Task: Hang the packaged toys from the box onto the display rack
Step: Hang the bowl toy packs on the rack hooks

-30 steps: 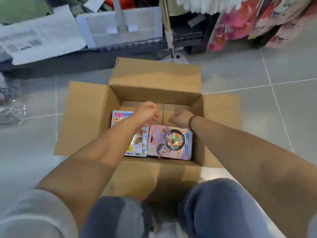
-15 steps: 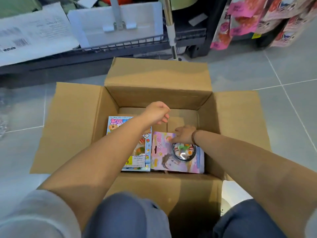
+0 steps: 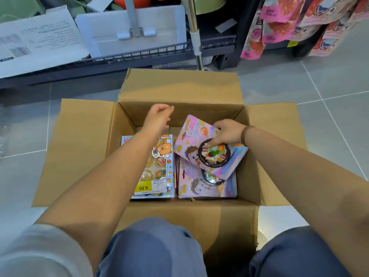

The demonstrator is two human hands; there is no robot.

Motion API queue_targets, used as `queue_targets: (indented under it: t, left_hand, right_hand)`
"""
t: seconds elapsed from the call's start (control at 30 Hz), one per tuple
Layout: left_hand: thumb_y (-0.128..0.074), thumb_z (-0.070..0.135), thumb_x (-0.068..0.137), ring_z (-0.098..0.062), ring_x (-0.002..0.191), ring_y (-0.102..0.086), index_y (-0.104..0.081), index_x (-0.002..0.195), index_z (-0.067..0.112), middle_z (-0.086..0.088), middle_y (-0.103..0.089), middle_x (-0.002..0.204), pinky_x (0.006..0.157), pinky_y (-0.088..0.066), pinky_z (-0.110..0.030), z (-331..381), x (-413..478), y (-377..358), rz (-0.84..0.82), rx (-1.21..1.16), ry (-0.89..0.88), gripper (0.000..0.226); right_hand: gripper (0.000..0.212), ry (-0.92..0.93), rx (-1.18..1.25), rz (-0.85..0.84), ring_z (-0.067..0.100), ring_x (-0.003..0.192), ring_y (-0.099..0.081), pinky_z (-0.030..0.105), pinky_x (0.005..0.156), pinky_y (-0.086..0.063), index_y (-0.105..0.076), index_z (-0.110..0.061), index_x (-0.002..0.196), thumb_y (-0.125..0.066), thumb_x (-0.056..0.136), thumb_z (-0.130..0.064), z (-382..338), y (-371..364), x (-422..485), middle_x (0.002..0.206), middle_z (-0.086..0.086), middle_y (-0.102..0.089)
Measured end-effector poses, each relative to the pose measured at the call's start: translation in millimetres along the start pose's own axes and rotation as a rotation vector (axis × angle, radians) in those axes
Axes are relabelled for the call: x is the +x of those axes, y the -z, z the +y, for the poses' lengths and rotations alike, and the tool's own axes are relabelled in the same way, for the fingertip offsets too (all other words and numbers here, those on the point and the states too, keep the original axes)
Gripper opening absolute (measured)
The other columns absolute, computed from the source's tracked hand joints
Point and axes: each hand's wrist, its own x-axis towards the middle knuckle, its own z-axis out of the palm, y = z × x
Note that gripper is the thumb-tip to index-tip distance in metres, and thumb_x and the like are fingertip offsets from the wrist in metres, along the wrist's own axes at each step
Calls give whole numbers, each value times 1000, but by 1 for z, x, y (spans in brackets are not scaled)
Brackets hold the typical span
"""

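Half a second on, my right hand [image 3: 227, 134] has raised the top pink toy package [image 3: 189, 136] off its pile. It is now tilted, far corner up, with my fingers curled over its upper edge and down onto the round black dish blister [image 3: 214, 156]. My left hand [image 3: 159, 116] has drifted farther out and hovers just left of that package, fingers loosely curled and grasping nothing. Beyond both hands a strip of bare box bottom shows before the back wall of the cardboard box [image 3: 179, 90]. Its far flap stands up past my left hand, the side flaps lie spread outward of each wrist, and the near wall is between my knees [image 3: 151, 246]. The box stands on a grey tiled floor [image 3: 299, 86] with pale grout lines that runs out on either side of my arms. Past my left hand a dark wire shelf [image 3: 139, 56] carries white printed sheets [image 3: 36, 41], with a metal pole [image 3: 194, 37] rising beside it. Past my right hand pink and red hanging packets [image 3: 279, 21] fill the corner. Inside the box, directly under the lifted package, a second pink package [image 3: 199, 188] lies flat. Beneath my left forearm lies a blue toy package [image 3: 159, 162] with a yellow 6.00 price label [image 3: 142, 188], edge to edge with the pink one.
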Motion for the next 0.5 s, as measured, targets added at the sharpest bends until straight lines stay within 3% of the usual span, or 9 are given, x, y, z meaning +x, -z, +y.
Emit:
queue_targets:
  t: [0.07, 0.13, 0.23, 0.3, 0.33, 0.4, 0.5]
  left_hand:
    - [-56, 32, 93, -14, 90, -54, -50, 108, 16, 1, -54, 101, 83, -48, -34, -5, -2, -1, -14, -62, 55, 22]
    - [-57, 34, 91, -17, 95, -53, -49, 120, 12, -1, -52, 106, 86, -48, -35, -11, -4, -4, -35, -84, 92, 37]
    - [-60, 33, 90, -20, 102, -57, -44, 130, 11, -4, -56, 113, 87, -49, -35, -19, -8, -9, -192, -173, 194, 48]
    - [-60, 24, 91, -20, 92, -64, -52, 117, 15, -2, -65, 102, 83, -53, -37, -18, -13, -15, -345, -289, 233, 29]
    - [-60, 18, 90, -19, 88, -66, -54, 110, 17, 0, -67, 97, 79, -55, -37, -18, -16, -18, -378, -330, 234, 21]
    - [-65, 7, 85, -23, 91, -66, -56, 108, 14, -5, -68, 99, 83, -56, -40, -20, -16, -23, -345, -388, 196, 26]
    - [-66, -1, 81, -29, 89, -65, -58, 97, 12, -11, -68, 95, 88, -53, -46, -20, -14, -22, -268, -415, 177, 22]
  right_hand:
    - [25, -3, 160, 112, 19, 83, -60, 29, 70, -49, -59, -13, 86, -79, 74, -20, -4, 6, 0, 93, 6, -64]
    - [20, -5, 505, 220, 15, 79, -62, 26, 70, -51, -60, -13, 90, -75, 77, -12, -6, 13, 0, 91, 4, -65]
    - [19, 22, 897, 226, 17, 80, -66, 30, 78, -57, -62, -8, 101, -68, 83, -7, -12, 19, 2, 95, 6, -69]
    - [15, 48, 1036, 206, 21, 81, -68, 33, 80, -58, -62, -5, 101, -65, 86, -6, -19, 19, 5, 94, 9, -70]
    - [11, 54, 1093, 198, 19, 76, -70, 30, 74, -59, -62, -5, 98, -63, 87, -5, -22, 17, 7, 88, 7, -72]
    - [11, 42, 1187, 169, 16, 66, -71, 26, 61, -59, -62, -2, 100, -60, 89, -4, -27, 13, 9, 81, 6, -73]
    - [34, -29, 1149, 177, 23, 84, -69, 36, 79, -58, -61, 0, 115, -57, 93, -26, -25, 2, 19, 101, 13, -70]
